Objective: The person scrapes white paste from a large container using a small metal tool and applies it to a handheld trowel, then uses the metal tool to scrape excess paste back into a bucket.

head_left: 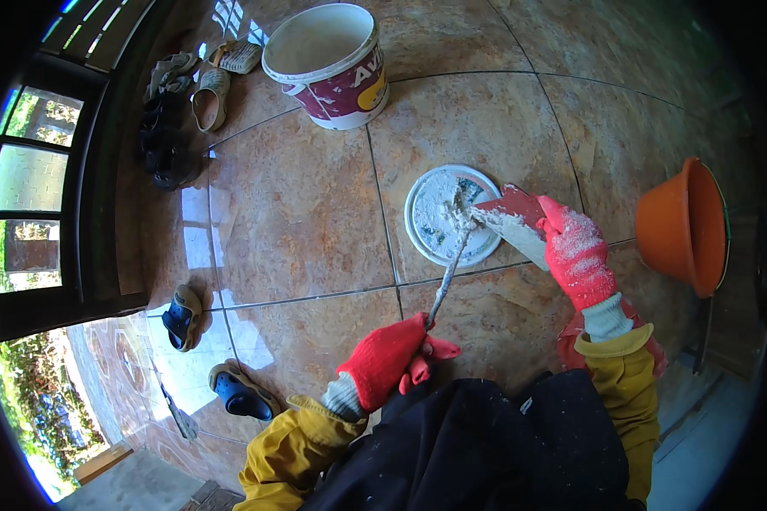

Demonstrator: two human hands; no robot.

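My left hand [388, 362], in a red glove, is closed on the lower end of a thin, putty-coated rod [445, 281]. The rod's far end is thick with white putty over a round white lid [419, 234] lying on the tiles. My right hand [578, 260], in a red glove dusted white, grips a wide scraper [520, 234] smeared with putty, its blade against the coated rod's head above the lid. Part of the scraper's handle is hidden by the fingers.
A white-and-maroon bucket [332, 111] stands beyond the lid. An orange tub [665, 230] is at the right. Shoes [210, 106] line the back left; blue clogs [239, 392] lie nearer, beside a glazed door [30, 187] and opening. Red material [652, 353] shows behind my right forearm.
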